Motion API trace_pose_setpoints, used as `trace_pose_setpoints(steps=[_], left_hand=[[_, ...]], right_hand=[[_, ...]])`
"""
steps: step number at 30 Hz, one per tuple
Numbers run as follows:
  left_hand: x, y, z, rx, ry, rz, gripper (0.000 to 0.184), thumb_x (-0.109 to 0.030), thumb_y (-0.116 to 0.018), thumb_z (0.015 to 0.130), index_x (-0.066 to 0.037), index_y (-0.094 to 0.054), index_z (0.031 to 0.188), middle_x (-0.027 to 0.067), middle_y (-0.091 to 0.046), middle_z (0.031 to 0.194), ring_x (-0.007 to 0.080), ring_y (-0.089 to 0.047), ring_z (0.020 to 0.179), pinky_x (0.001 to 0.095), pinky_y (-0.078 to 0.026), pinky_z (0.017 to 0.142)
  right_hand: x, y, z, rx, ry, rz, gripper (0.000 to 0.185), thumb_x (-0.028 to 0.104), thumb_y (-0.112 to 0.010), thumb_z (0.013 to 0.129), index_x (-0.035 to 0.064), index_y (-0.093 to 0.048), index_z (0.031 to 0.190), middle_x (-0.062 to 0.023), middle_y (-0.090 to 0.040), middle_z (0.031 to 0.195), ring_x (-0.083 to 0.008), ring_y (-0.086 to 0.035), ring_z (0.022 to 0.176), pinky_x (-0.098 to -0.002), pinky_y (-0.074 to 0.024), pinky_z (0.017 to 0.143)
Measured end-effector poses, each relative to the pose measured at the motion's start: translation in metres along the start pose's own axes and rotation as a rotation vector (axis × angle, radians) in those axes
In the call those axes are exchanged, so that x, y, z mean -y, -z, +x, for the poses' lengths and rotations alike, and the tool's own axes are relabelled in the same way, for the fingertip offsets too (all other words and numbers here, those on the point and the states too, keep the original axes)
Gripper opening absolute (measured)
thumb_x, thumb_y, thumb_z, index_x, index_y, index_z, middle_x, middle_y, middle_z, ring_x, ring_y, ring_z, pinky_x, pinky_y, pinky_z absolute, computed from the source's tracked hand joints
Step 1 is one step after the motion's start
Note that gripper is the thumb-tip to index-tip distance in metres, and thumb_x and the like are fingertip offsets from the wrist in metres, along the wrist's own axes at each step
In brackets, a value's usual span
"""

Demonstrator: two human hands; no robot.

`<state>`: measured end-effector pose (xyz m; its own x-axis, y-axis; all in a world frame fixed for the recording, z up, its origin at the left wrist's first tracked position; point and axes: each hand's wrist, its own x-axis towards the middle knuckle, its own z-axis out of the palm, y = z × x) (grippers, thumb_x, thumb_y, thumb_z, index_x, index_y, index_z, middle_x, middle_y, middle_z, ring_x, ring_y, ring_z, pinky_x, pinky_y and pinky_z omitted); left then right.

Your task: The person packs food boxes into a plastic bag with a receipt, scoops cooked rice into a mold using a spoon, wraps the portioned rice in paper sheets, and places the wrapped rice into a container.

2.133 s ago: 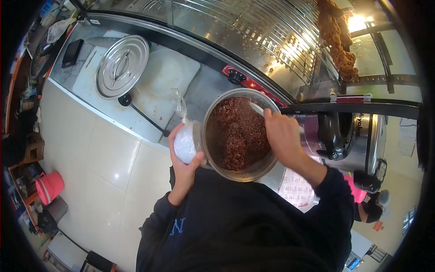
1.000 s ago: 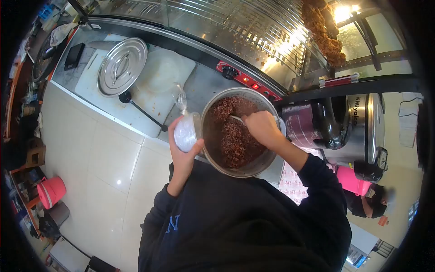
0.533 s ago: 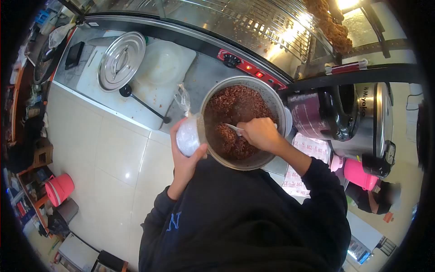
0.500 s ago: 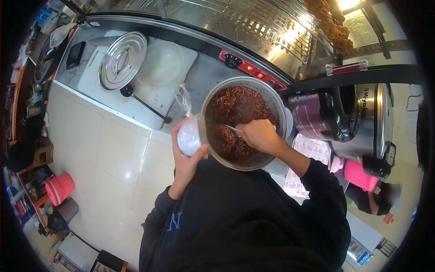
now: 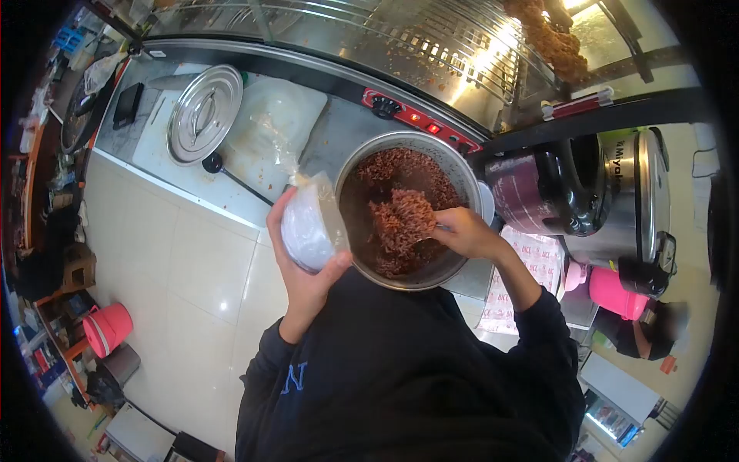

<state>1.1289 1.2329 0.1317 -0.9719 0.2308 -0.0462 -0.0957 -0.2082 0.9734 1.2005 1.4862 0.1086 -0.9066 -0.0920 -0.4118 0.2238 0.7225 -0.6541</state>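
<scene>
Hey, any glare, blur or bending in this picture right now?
In the head view, wide-lens distortion curves the scene inside dark, rounded edges; also in the head view, strong glare on the rack and small bright spots on the floor; the person at far right looks blurred around the head; the rice reads fairly clearly.

Dark top (image 5: 416,369) — blue letter N (image 5: 292,378)
</scene>
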Motion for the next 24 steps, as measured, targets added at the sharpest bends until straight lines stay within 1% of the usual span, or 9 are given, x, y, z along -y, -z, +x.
trace_pose_setpoints(steps=[4,7,8,11,12,15,18,21,24], left_hand=[[0.016,-0.021,0.004,0.109,0.017,0.018,0.09,-0.029,-0.08,0.064,-0.003,-0.028,0.133,0.0121,-0.036,0.128,0.0228,-0.04,0.118,0.0351,-0.032,0.1],[0.028,-0.046,0.002,0.167,0.221,-0.192,0.078,-0.019,-0.075,0.071,-0.007,-0.029,0.133,0.0107,-0.038,0.127,0.0213,-0.04,0.118,0.0341,-0.034,0.098],[0.033,-0.05,0.0,0.229,0.272,-0.22,0.072,-0.021,-0.07,0.079,-0.008,-0.027,0.135,0.0089,-0.04,0.127,0.0202,-0.041,0.119,0.0343,-0.034,0.099],[0.037,-0.067,0.004,0.282,0.559,-0.624,0.062,-0.026,-0.06,0.087,-0.009,-0.026,0.136,0.0069,-0.04,0.129,0.019,-0.041,0.12,0.0357,-0.033,0.101],[0.036,-0.071,0.007,0.375,0.575,-0.542,0.056,-0.047,-0.036,0.095,-0.009,-0.031,0.136,0.0065,-0.041,0.135,0.0212,-0.039,0.125,0.04,-0.033,0.103],[0.029,-0.079,0.014,0.393,0.704,-0.686,0.057,-0.049,-0.032,0.095,-0.008,-0.035,0.135,0.0074,-0.044,0.133,0.0227,-0.042,0.123,0.0406,-0.034,0.103],[0.03,-0.073,0.019,0.406,0.794,-0.849,0.057,-0.049,-0.032,0.095,-0.007,-0.036,0.134,0.0086,-0.045,0.132,0.0233,-0.044,0.121,0.0414,-0.035,0.102],[0.026,-0.066,0.023,0.465,0.732,-0.891,0.056,-0.049,-0.031,0.095,-0.008,-0.037,0.133,0.0097,-0.045,0.132,0.024,-0.045,0.121,0.043,-0.036,0.101],[0.027,-0.063,0.021,0.44,0.752,-0.759,0.055,-0.049,-0.031,0.095,-0.009,-0.037,0.133,0.0109,-0.046,0.131,0.0246,-0.045,0.121,0.0443,-0.036,0.101]], right_hand=[[0.027,0.033,-0.027,-0.164,-0.092,-0.175,0.018,0.02,-0.054,0.082,0.0049,-0.06,0.089,-0.0194,-0.061,0.076,-0.0376,-0.059,0.074,-0.046,-0.0455,0.064],[0.049,0.038,-0.045,-0.349,-0.167,-0.306,0.017,0.015,-0.054,0.081,0.0055,-0.058,0.095,-0.0173,-0.06,0.073,-0.0347,-0.059,0.068,-0.0449,-0.0444,0.061],[0.056,0.034,-0.049,-0.42,-0.181,-0.346,0.018,0.013,-0.055,0.081,0.006,-0.057,0.097,-0.0161,-0.059,0.072,-0.0333,-0.059,0.066,-0.0442,-0.0439,0.059],[0.064,0.008,-0.048,-0.633,-0.127,-0.504,0.023,0.011,-0.051,0.082,0.0073,-0.054,0.104,-0.0115,-0.058,0.072,-0.0254,-0.061,0.063,-0.0369,-0.0477,0.057],[0.064,0.002,-0.049,-0.649,-0.103,-0.634,0.029,0.008,-0.051,0.081,0.0076,-0.052,0.11,-0.0066,-0.054,0.074,-0.0215,-0.06,0.063,-0.0326,-0.0478,0.056],[0.07,-0.001,-0.053,-0.747,-0.12,-0.694,0.035,0.008,-0.054,0.079,0.0083,-0.052,0.114,-0.006,-0.053,0.074,-0.0219,-0.059,0.063,-0.032,-0.0465,0.054],[0.077,0.014,-0.07,-0.794,-0.131,-0.669,0.036,0.008,-0.057,0.077,0.0101,-0.053,0.113,-0.0045,-0.053,0.073,-0.0206,-0.057,0.061,-0.0316,-0.0451,0.053],[0.083,0.027,-0.091,-0.7,-0.048,-0.594,0.034,0.008,-0.059,0.076,0.0118,-0.056,0.109,-0.0023,-0.052,0.07,-0.0192,-0.056,0.06,-0.0315,-0.044,0.052],[0.088,0.011,-0.075,-0.639,-0.001,-0.643,0.03,0.009,-0.06,0.075,0.0128,-0.057,0.104,-0.0009,-0.049,0.065,-0.017,-0.055,0.059,-0.0309,-0.0421,0.051]])
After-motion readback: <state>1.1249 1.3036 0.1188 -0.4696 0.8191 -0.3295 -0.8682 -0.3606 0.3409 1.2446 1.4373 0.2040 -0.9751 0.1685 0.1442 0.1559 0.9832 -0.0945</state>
